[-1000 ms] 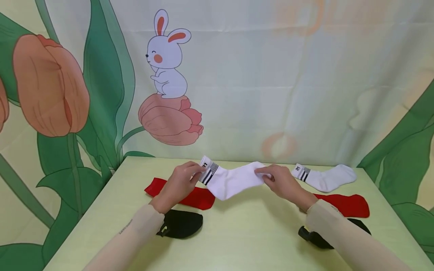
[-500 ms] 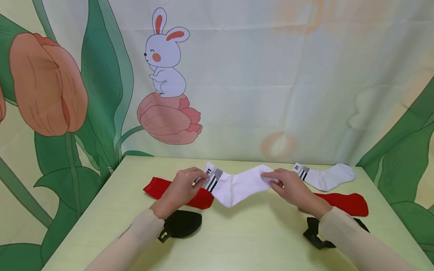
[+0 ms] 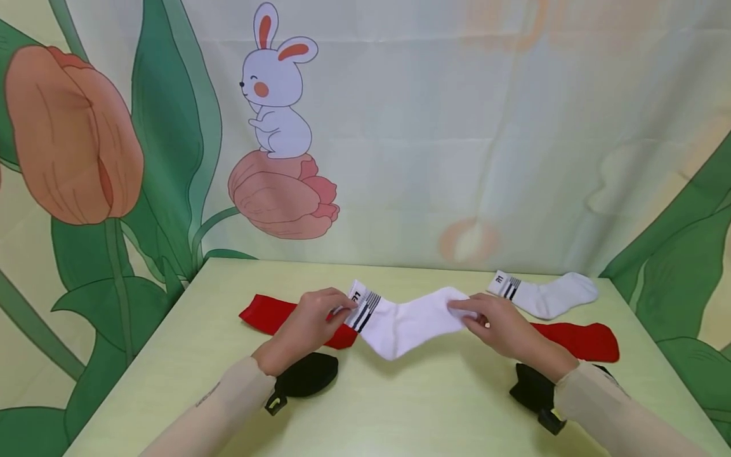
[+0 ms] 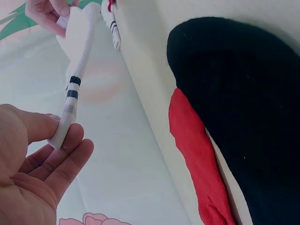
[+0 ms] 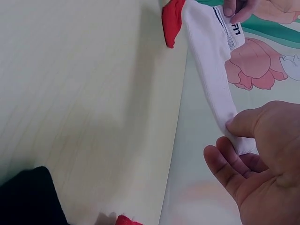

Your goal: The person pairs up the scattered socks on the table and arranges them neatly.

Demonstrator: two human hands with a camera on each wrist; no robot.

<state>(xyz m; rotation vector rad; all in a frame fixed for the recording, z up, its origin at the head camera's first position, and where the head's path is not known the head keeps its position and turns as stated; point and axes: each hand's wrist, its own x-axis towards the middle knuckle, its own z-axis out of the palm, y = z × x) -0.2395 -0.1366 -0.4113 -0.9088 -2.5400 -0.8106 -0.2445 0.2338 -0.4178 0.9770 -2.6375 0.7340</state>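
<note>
A white sock (image 3: 408, 324) with dark stripes at its cuff hangs stretched between both hands above the table. My left hand (image 3: 314, 324) pinches the cuff between thumb and fingers; the left wrist view shows the sock's edge (image 4: 77, 61) in that grip. At the toe end, my right hand (image 3: 505, 324) pinches the fabric, with the thumb on top in the right wrist view. The sock sags slightly at its heel. Behind my left hand lies a red sock (image 3: 268, 314), partly hidden. A black sock (image 3: 311, 374) lies nearer, beside my left wrist.
On the right of the pale table (image 3: 400, 412) lie a second white striped sock (image 3: 548, 298), another red sock (image 3: 588, 341) and another black sock (image 3: 531, 387), the last partly under my right sleeve. A printed curtain (image 3: 400, 139) rises behind the table's back edge.
Both hands have moved the held white sock slightly down and to the right. Its grip at cuff and toe stays the same, and the head view has shifted a little.
</note>
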